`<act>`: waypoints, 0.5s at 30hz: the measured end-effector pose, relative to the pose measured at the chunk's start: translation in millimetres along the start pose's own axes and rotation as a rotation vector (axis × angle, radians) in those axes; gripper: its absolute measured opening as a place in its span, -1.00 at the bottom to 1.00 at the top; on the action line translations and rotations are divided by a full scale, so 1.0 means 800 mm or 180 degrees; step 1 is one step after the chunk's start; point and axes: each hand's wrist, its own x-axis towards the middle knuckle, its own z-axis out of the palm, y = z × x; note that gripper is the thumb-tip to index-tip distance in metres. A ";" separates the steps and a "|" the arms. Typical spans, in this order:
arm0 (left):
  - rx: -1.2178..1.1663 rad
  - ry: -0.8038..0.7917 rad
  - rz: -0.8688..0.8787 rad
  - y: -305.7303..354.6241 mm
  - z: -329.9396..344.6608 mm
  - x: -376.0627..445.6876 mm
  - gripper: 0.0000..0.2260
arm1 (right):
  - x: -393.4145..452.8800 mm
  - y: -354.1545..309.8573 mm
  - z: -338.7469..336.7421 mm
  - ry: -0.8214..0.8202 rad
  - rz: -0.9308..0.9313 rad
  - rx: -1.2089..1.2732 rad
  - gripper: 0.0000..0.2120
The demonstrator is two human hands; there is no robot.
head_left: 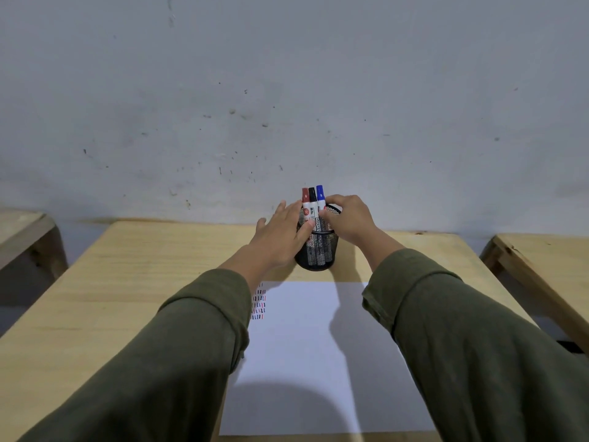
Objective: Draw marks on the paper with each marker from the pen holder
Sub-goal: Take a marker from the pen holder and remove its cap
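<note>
Three capped markers, a red-capped marker [305,199], a black-capped marker [312,200] and a blue-capped marker [320,196], stand upright in a black round wire-mesh pen holder [314,250] just above the frame's centre. The right hand [345,218] curls its fingers around the blue one, and the left hand [280,232] lays straight, slightly spread fingers against the holder's side. Below lies a white paper sheet [318,362] with small red, black and blue dashes [258,303] near its upper left corner, on a pale wooden table [127,282].
</note>
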 end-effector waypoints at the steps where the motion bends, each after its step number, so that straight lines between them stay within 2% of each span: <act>1: -0.0005 0.0002 0.0004 0.000 0.000 0.000 -0.47 | 0.000 0.000 0.000 0.0026 -0.0009 0.0053 -0.68; 15: 0.0068 -0.0001 -0.0057 0.002 -0.001 0.003 -0.46 | -0.010 -0.007 -0.005 0.0379 -0.0121 0.0505 -0.79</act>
